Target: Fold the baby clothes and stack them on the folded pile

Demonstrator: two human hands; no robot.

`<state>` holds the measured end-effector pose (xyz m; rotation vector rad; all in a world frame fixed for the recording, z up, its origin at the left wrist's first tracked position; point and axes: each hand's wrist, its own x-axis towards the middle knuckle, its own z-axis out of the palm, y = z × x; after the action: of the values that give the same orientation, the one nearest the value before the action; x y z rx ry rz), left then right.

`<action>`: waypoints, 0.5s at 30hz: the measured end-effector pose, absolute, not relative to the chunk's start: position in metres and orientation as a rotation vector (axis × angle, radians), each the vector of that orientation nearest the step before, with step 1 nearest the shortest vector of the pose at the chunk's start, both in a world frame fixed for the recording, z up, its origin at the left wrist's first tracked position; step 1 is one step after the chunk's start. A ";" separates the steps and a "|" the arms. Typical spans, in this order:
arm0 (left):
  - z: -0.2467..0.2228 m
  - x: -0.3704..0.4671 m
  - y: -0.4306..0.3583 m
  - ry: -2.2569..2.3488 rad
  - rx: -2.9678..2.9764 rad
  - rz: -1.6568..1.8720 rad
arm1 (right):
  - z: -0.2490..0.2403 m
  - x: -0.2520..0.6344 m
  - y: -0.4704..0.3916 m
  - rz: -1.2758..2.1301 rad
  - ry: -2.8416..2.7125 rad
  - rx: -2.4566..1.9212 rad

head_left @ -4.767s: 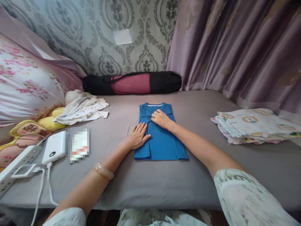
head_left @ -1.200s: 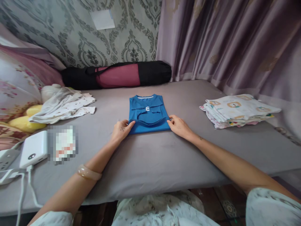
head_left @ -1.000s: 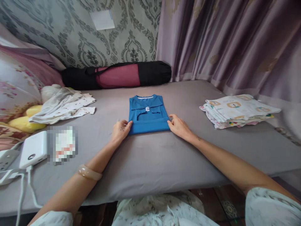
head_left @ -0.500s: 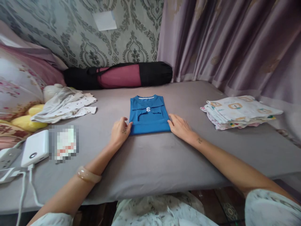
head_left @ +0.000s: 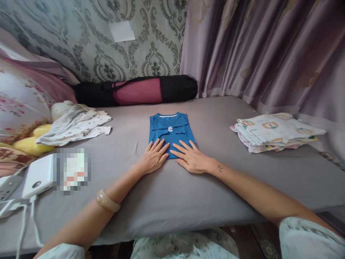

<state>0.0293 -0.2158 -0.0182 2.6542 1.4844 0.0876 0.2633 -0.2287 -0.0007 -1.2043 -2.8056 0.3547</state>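
A blue shirt (head_left: 170, 121), folded into a neat rectangle, lies on the grey bed sheet (head_left: 188, 201) in front of me. Its neckline faces away, and a small white mark shows at its middle. My left hand (head_left: 155, 156) rests flat on the near left part of the shirt, fingers spread. On the near right part lies my right hand (head_left: 190, 156), also flat with fingers apart. Both hands cover most of the folded near edge. Neither one grips the cloth.
A stack of folded cloths (head_left: 277, 127) sits at the right. On the left are a crumpled spotted garment (head_left: 78, 124), a white power bank (head_left: 39, 176) with cables and a blurred-out item (head_left: 72, 171). A black and red roll bag (head_left: 137, 90) lies along the wall.
Both hands have let go of the shirt's near corners and moved inward onto its folded near strip. Their fingers have opened out flat.
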 end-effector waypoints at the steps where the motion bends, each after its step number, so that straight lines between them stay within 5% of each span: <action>1: -0.021 0.028 -0.215 1.483 2.640 0.087 | -0.001 0.264 -0.229 0.370 -2.806 -1.205; 10: -0.007 0.028 -0.209 1.416 2.610 0.044 | 0.011 0.266 -0.219 0.601 -2.767 -1.231; 15: -0.005 0.037 -0.205 1.648 2.606 0.234 | 0.007 0.261 -0.204 0.220 -2.523 -1.469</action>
<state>0.0371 -0.2047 -0.0049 2.6063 1.6480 0.2339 0.2607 -0.2038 0.0074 -1.4688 -2.5234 0.2200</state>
